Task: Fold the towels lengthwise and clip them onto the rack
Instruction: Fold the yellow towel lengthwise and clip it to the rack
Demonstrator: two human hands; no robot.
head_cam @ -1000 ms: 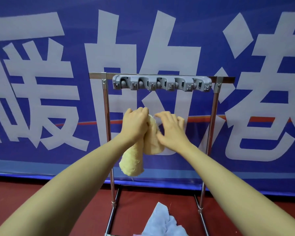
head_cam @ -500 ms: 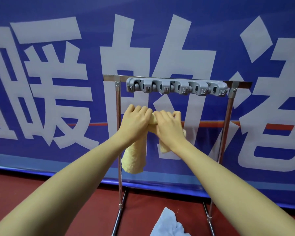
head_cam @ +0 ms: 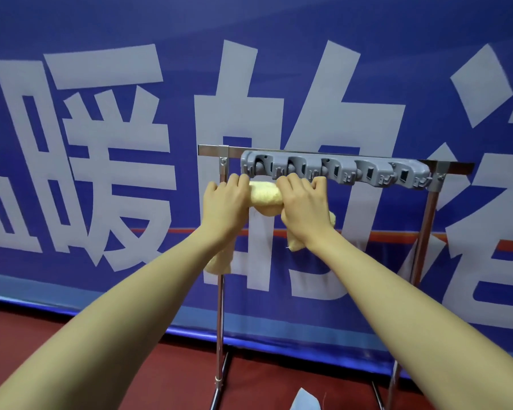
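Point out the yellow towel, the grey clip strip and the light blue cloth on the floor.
yellow towel [head_cam: 265, 196], head view, on the rolled middle between the hands.
grey clip strip [head_cam: 335, 172], head view, on its front face.
light blue cloth [head_cam: 304, 400], head view, on its visible tip.

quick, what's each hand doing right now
Left hand: closed, gripping the yellow towel.
Right hand: closed, gripping the same towel, just below the grey clip rack.

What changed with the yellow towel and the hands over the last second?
Both hands, left hand and right hand, raised the yellow towel from well below the grey clip bar to just under its left end, stretching it sideways between them. Both kept their grip; nothing is clipped yet.
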